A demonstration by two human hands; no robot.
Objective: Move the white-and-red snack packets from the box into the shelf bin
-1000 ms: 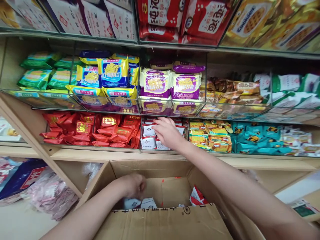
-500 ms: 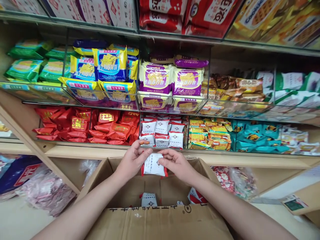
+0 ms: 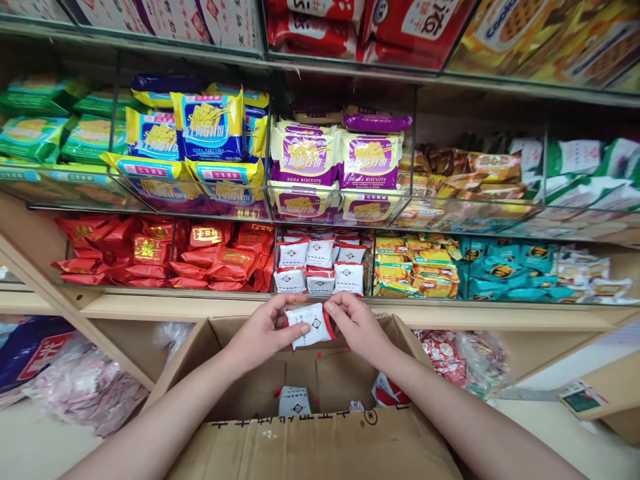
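A small white packet with red ends (image 3: 311, 325) is held between both hands above an open cardboard box (image 3: 320, 440). My left hand (image 3: 265, 331) has its thumb across the packet's front and its fingers behind the left end. My right hand (image 3: 357, 327) pinches the red right end. Inside the box lie a white packet (image 3: 295, 401) and a red and white one (image 3: 387, 390). Just beyond the hands, matching white packets (image 3: 320, 253) are stacked in a compartment of the bottom shelf row.
Red packets (image 3: 215, 257) fill the compartments left of the white ones; yellow (image 3: 416, 267) and teal packets (image 3: 505, 270) are to the right. A wooden shelf edge (image 3: 460, 319) runs behind the box. Plastic bags (image 3: 87, 387) lie at lower left.
The packet has turned from upright to a sideways tilt. My left thumb now lies over its front, and my right fingers have shifted to its right end. The view has shifted slightly.
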